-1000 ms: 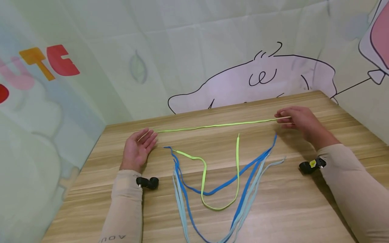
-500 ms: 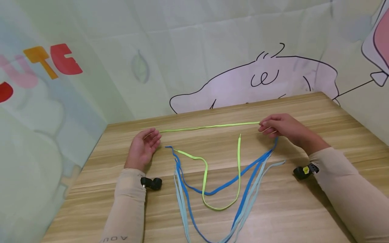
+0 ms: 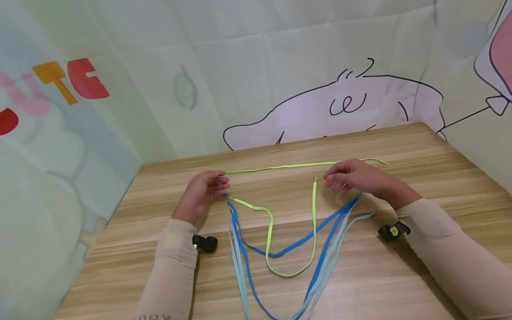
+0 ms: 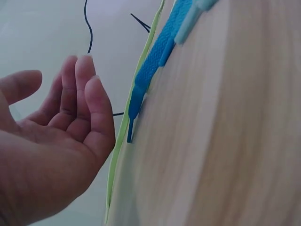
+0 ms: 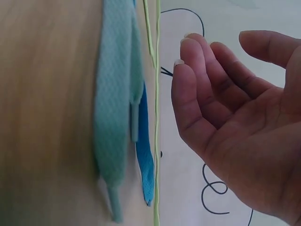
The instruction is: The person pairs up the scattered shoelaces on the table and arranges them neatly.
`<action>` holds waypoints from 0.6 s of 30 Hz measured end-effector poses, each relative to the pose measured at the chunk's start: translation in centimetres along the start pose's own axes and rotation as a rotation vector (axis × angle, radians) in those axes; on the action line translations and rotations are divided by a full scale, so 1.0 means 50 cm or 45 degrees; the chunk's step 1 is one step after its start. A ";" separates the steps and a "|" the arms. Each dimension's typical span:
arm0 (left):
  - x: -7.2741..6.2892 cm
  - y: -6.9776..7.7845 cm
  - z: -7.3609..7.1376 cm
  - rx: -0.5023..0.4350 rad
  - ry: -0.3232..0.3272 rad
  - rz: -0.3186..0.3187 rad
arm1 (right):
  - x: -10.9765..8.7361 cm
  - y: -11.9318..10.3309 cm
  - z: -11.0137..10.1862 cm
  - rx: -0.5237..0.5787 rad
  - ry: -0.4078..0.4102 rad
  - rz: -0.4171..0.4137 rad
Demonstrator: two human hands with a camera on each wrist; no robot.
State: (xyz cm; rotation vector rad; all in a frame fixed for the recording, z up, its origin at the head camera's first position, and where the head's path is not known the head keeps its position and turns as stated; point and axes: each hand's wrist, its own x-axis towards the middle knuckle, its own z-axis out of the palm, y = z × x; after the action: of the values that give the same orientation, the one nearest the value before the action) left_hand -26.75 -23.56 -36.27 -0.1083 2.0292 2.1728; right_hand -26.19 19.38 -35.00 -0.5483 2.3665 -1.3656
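A yellow-green shoelace lies almost straight across the far part of the wooden table. My left hand hovers by its left end, fingers relaxed and holding nothing. To the right, my right hand is over the table just in front of the same lace, covering a short stretch of it. The right wrist view shows its palm bare and the fingers loosely bent. Between the hands lies a second yellow-green shoelace in a U shape. It crosses blue shoelaces, which hang in curves beside light blue shoelaces.
The wooden table ends at the back against a printed cloth with cartoon drawings. Small black cameras sit at both wrists, the left wrist camera and the right wrist camera.
My right hand has let go of the far lace's right end, which now lies on the table, and has moved left and nearer. My left hand has shifted right and turned palm down.
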 end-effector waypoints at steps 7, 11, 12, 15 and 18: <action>-0.004 -0.001 0.022 0.136 -0.065 0.016 | 0.007 -0.004 0.029 -0.238 -0.031 -0.111; -0.006 -0.003 0.036 0.194 -0.072 0.021 | 0.009 -0.010 0.044 -0.392 -0.072 -0.228; -0.006 -0.003 0.040 0.215 -0.077 0.027 | 0.009 -0.011 0.048 -0.426 -0.091 -0.249; -0.009 -0.003 0.051 0.263 -0.090 0.040 | 0.008 -0.013 0.055 -0.479 -0.171 -0.294; -0.010 -0.004 0.060 0.289 -0.107 0.053 | 0.004 -0.014 0.062 -0.507 -0.257 -0.282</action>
State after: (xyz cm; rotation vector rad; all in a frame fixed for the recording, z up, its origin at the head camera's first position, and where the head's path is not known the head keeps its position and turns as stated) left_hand -26.06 -20.59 -36.15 0.0529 2.2294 1.9171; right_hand -24.78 16.67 -35.86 -1.0333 2.4703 -0.8630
